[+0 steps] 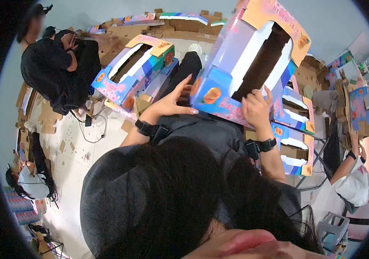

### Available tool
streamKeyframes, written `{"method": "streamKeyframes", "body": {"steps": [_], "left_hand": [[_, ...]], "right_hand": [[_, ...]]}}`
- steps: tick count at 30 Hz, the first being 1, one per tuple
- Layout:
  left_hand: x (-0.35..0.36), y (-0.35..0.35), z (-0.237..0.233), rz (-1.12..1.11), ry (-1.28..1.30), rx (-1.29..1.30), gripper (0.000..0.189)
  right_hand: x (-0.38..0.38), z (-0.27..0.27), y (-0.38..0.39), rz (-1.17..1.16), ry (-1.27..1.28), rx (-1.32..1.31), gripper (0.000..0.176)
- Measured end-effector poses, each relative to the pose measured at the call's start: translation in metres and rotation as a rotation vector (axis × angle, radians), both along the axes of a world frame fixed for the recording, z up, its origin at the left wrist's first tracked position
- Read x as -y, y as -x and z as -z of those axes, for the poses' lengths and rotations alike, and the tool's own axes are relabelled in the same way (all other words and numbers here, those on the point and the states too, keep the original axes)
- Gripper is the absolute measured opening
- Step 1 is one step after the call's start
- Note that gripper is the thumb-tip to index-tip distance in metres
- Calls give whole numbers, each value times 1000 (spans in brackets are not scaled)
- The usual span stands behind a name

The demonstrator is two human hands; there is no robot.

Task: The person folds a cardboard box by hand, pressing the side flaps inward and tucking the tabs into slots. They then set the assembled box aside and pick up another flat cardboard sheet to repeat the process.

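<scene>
A peach-printed cardboard carton point(223, 93) in blue, purple and orange is right in front of me, tilted, with a long opening on top edged by white flaps. My left hand point(175, 99) is at its near left corner, thumb along the bottom edge and fingers stretched up the side, gripping the corner. With fingers curled over the near right edge, my right hand point(257, 107) grips the carton beside the opening. The undersides of the fingers are partly hidden. To the left is a similar carton point(106, 88), resting on another printed box.
More printed cartons point(296, 146) are stacked at the right by a metal stand. Co-workers sit at the left point(48, 64) and right point(354, 183). Flattened cardboard point(173, 32) lines the back wall. Scraps and a black cable point(94, 140) lie on the floor. A grey stool point(333, 228) stands lower right.
</scene>
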State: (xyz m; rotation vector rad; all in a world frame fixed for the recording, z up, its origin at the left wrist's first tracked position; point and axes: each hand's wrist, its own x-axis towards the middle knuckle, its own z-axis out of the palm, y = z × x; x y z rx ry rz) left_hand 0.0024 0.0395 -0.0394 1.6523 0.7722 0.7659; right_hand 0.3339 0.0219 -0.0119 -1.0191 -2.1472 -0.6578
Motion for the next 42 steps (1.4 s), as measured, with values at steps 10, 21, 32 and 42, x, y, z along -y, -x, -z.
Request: {"method": "streamKeyframes", "body": {"steps": [10, 21, 32, 42], "left_hand": [[-4, 50, -6, -258, 74, 82, 40], [-3, 32, 1, -185, 110, -18, 37], [-7, 25, 3, -160, 82, -159, 35], [-1, 19, 2, -146, 13, -191, 33]], "right_hand": [[-47, -17, -112, 484, 257, 95, 39], [-82, 33, -257, 923, 261, 57, 51], [-89, 104, -276, 1189, 884, -140, 85], [-40, 131, -230, 1099, 717, -305, 116]]}}
